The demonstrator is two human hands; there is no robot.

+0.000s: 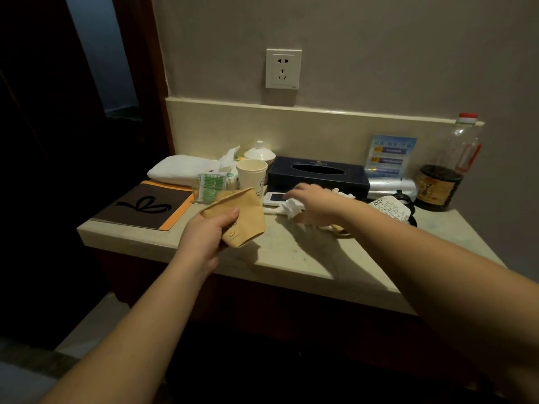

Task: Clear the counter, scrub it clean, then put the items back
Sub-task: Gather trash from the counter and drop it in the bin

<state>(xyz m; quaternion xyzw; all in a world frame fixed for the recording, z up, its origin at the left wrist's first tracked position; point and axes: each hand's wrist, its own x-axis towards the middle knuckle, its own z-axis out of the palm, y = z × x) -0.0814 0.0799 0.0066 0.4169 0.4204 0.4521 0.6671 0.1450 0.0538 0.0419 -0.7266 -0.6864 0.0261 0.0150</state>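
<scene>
- A dark folder with an orange edge lies at the left end of the counter. A folded white towel sits just behind it.
- Next come a small green packet, a paper cup and a white lidded jar.
- The left hand is held over the front of the counter. Its fingers and thumb squeeze a squashed tan paper cup.
- The right hand reaches over some crumpled white tissue, beside a small white phone. I cannot tell if its fingers have closed on the tissue.
- Behind is a dark tissue box. To the right are a little sign, a black-and-white wrapper and a big bottle with a red cap.
- I think the clearing has only just started. Only the trash is being picked up. Almost everything is still on the counter, so the scrubbing and putting back are still to do.
</scene>
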